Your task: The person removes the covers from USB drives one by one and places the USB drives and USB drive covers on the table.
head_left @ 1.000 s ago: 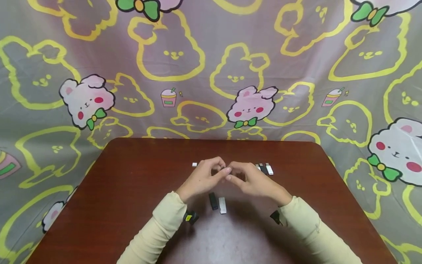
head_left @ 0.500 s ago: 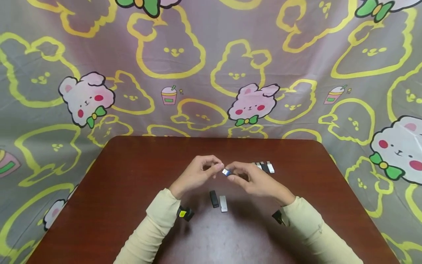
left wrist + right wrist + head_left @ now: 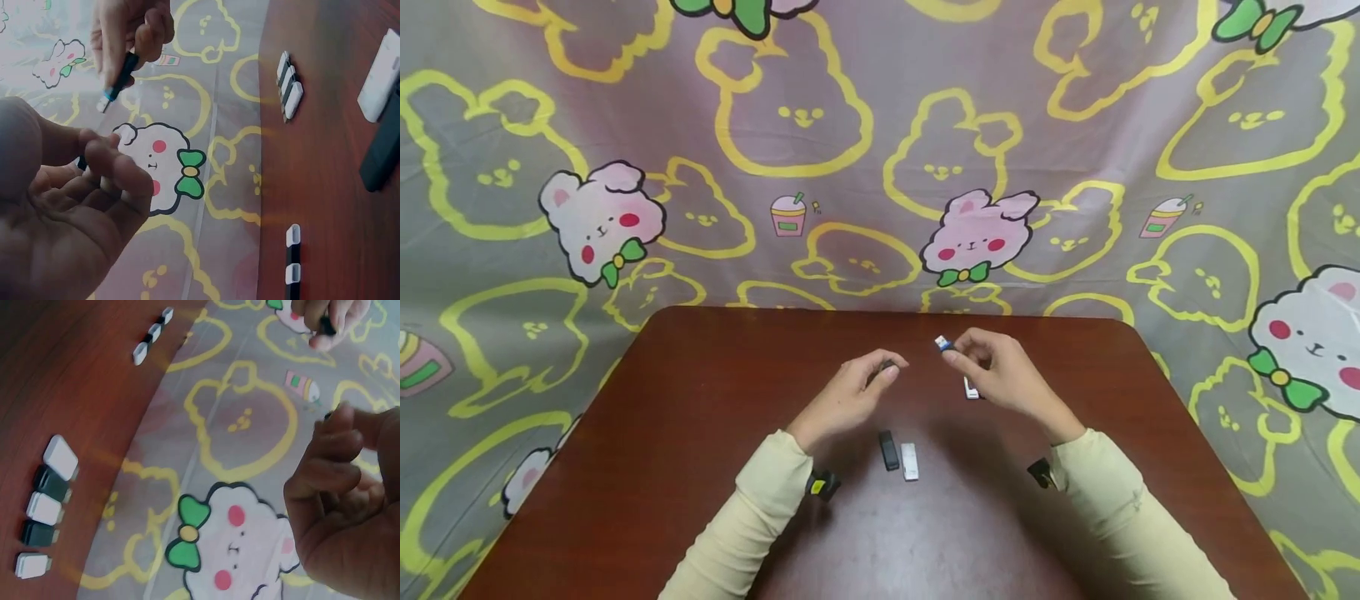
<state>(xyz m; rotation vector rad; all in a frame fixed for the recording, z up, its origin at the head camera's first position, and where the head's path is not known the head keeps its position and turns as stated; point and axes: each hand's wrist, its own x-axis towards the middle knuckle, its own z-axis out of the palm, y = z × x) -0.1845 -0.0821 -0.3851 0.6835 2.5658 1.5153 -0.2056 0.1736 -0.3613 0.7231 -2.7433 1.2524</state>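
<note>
My right hand [image 3: 1003, 375] pinches a black USB flash drive [image 3: 127, 69], its bare metal plug with blue inside [image 3: 943, 342] pointing left, above the table. To its left, my left hand [image 3: 850, 392] holds a small black cap [image 3: 327, 326] between thumb and fingers; the hands are apart. Nearer me lie a black USB drive [image 3: 888, 451] and a white USB drive [image 3: 910, 462], side by side, with no bare plugs showing. In the head view, my right hand mostly hides a row of uncapped drives; a white one [image 3: 972, 389] peeks out below it.
The right wrist view shows the row of black and white uncapped drives [image 3: 45, 508] along the brown table [image 3: 81, 394]. Farther along lies a row of black and white caps [image 3: 154, 332]. A patterned cloth [image 3: 865, 125] hangs behind the table's far edge.
The hands were together at first, then came apart, and the drive's metal plug came into sight. My right hand has moved right and away from me with the drive; the left keeps the cap.
</note>
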